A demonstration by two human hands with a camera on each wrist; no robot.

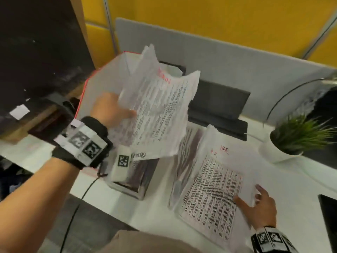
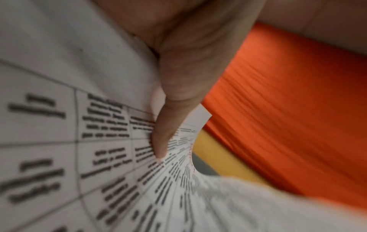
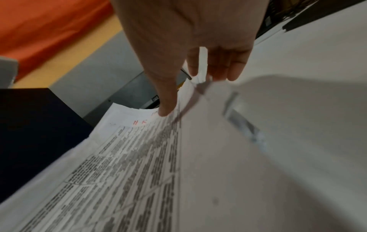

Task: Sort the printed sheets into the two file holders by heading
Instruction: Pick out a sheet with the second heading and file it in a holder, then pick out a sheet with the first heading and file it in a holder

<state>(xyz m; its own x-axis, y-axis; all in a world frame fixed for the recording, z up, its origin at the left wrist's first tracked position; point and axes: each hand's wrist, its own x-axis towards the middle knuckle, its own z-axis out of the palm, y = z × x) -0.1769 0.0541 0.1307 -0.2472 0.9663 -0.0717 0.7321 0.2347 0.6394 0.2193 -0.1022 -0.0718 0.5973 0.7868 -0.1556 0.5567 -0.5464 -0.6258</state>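
My left hand (image 1: 113, 110) grips a printed sheet (image 1: 160, 110) with a red heading and holds it up, crumpled, in front of a pale file holder with red edges (image 1: 98, 92). The left wrist view shows the thumb (image 2: 164, 125) pressed on that sheet's printed table (image 2: 99, 141). Lower down stands a second, darker file holder (image 1: 133, 183) with a code label. At the right, a stack of printed sheets (image 1: 209, 189) lies on the white desk (image 1: 291, 189). My right hand (image 1: 259, 207) pinches the top sheet's right edge, thumb (image 3: 164, 106) on the print (image 3: 129, 157) and fingers behind the lifted edge.
A potted green plant (image 1: 291, 139) stands at the right. A dark flat device (image 1: 218, 106) lies behind the sheets, in front of a grey divider (image 1: 237, 52). A black cable (image 1: 87, 190) runs off the desk's front. A dark object (image 1: 330, 216) sits at the right edge.
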